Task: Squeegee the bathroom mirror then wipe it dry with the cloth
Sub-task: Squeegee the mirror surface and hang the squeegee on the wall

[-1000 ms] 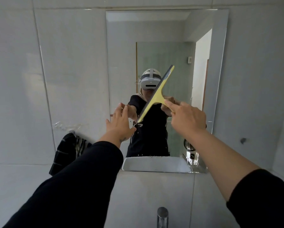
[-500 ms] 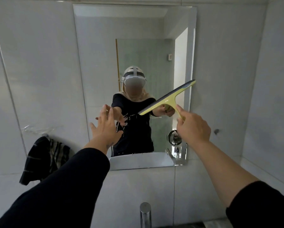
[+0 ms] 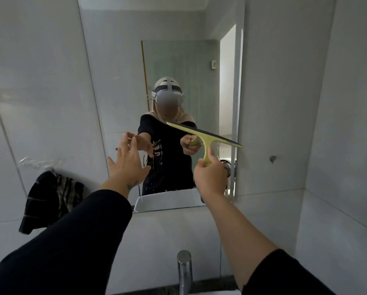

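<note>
The tall bathroom mirror [image 3: 118, 60] hangs on the tiled wall ahead and reflects a person in black. My right hand [image 3: 210, 177] grips the handle of a yellow squeegee [image 3: 206, 138]; its dark blade lies almost level across the mirror's lower right, tilted down to the right. My left hand [image 3: 127, 162] is raised in front of the mirror's lower left with fingers spread and nothing in it. A dark striped cloth [image 3: 50, 201] hangs from a clear hook on the wall, left of the mirror. Water drips show near the mirror's lower middle.
A chrome tap [image 3: 184, 271] stands at the bottom centre, just below my arms. The right side wall [image 3: 348, 124] closes in near the mirror. A small dark mark [image 3: 273, 159] sits on the tile right of the mirror.
The squeegee has swung from steeply upright to nearly level and shifted right and down on the mirror. My view has moved closer and lower. My left hand stays open beside it.
</note>
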Motion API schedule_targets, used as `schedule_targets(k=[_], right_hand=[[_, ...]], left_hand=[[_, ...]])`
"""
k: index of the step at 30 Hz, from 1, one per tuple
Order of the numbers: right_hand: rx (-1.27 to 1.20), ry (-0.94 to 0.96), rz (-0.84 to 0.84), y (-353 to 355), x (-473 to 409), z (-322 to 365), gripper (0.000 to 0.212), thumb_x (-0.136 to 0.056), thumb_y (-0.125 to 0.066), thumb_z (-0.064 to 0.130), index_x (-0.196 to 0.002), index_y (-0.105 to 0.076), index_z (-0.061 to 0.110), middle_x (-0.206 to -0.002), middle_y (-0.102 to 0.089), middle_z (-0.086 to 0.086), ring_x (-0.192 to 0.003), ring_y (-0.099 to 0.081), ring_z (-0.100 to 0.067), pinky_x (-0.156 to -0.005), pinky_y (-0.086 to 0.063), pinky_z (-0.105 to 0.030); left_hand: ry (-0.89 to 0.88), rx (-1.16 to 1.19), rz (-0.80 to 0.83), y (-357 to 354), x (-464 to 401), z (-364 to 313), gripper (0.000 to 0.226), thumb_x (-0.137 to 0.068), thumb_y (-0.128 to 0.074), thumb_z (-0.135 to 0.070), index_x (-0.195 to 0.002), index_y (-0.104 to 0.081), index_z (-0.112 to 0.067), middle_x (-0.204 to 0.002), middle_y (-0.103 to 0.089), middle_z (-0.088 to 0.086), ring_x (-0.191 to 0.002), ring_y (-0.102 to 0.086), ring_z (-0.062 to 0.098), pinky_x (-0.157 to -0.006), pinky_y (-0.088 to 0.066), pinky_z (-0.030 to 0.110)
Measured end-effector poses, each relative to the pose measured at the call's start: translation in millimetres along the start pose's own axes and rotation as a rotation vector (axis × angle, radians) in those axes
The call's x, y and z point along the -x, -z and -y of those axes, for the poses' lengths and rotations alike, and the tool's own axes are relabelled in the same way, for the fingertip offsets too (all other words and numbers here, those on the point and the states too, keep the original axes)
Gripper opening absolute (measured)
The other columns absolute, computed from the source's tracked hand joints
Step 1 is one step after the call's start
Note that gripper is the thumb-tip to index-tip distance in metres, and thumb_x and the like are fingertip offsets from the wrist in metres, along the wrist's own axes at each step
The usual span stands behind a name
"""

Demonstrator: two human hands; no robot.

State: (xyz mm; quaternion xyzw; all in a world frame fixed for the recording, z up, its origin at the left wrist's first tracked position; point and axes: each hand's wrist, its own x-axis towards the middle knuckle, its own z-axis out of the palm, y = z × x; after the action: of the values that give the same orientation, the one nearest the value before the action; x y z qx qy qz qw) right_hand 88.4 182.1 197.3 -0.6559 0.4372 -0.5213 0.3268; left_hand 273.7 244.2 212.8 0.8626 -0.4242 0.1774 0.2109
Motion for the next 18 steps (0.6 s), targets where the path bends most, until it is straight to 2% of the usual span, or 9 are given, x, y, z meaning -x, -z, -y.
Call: schedule_targets(k=[2, 7, 10, 11, 14, 18], right_hand=[[-0.025, -0.002, 0.008, -12, 6, 2, 0.05, -0.097, -0.047, 0.019, -0.145, -0.038, 0.028, -0.111, -0.068, -0.006, -0.099, -0.063, -0.025, -0.076, -0.046, -0.029], [-0.034, 0.031, 0.033, -43, 25, 7, 0.051, -0.097, -0.047, 0.02, -0.146, -0.036, 0.026, -0.101, -0.068, -0.006, -0.096, -0.063, -0.025, -0.075, -0.047, -0.029], [0.018, 0.122, 0.075, -67, 39, 9, 0.051, -0.096, -0.047, 0.02, -0.146, -0.036, 0.026, -0.076, -0.056, -0.004, -0.072, -0.053, -0.019, -0.057, -0.04, -0.025], [0.049, 0.158, 0.09, -74, 45, 10, 0.052, -0.096, -0.047, 0.02, -0.147, -0.035, 0.027, -0.074, -0.054, -0.004, -0.07, -0.05, -0.018, -0.056, -0.038, -0.024], [0.113, 0.201, 0.103, -90, 56, 11, 0.053, -0.097, -0.045, 0.02, -0.147, -0.032, 0.029, -0.083, -0.061, -0.008, -0.073, -0.052, -0.017, -0.06, -0.037, -0.026], [0.265, 0.31, 0.148, -94, 61, 5, 0.055, -0.097, -0.043, 0.021, -0.148, -0.027, 0.032, -0.084, -0.054, -0.005, -0.073, -0.049, -0.018, -0.058, -0.036, -0.028]], left_hand=[[0.013, -0.003, 0.007, 2, 1, 6, 0.096, -0.086, -0.06, -0.042, -0.15, 0.007, -0.016, -0.157, 0.021, 0.002, -0.147, -0.001, 0.026, -0.114, -0.012, 0.059], [0.038, 0.0, 0.014, 6, 6, 22, 0.097, -0.087, -0.059, -0.042, -0.149, 0.01, -0.015, -0.157, 0.02, 0.001, -0.147, 0.004, 0.023, -0.114, -0.01, 0.059], [0.047, 0.003, 0.013, 7, 11, 32, 0.095, -0.088, -0.058, -0.041, -0.149, 0.009, -0.014, -0.158, 0.019, 0.0, -0.147, 0.007, 0.022, -0.115, -0.01, 0.059], [0.049, 0.007, 0.008, 7, 13, 35, 0.095, -0.088, -0.058, -0.04, -0.15, 0.009, -0.014, -0.158, 0.018, 0.0, -0.147, 0.006, 0.022, -0.115, -0.011, 0.058], [0.043, 0.035, -0.002, 3, 16, 44, 0.094, -0.087, -0.059, -0.039, -0.15, 0.007, -0.014, -0.158, 0.015, -0.001, -0.147, 0.003, 0.022, -0.115, -0.011, 0.058], [0.052, 0.059, -0.012, -5, 20, 54, 0.094, -0.087, -0.06, -0.037, -0.15, 0.005, -0.014, -0.159, 0.011, 0.0, -0.146, -0.003, 0.023, -0.114, -0.013, 0.059]])
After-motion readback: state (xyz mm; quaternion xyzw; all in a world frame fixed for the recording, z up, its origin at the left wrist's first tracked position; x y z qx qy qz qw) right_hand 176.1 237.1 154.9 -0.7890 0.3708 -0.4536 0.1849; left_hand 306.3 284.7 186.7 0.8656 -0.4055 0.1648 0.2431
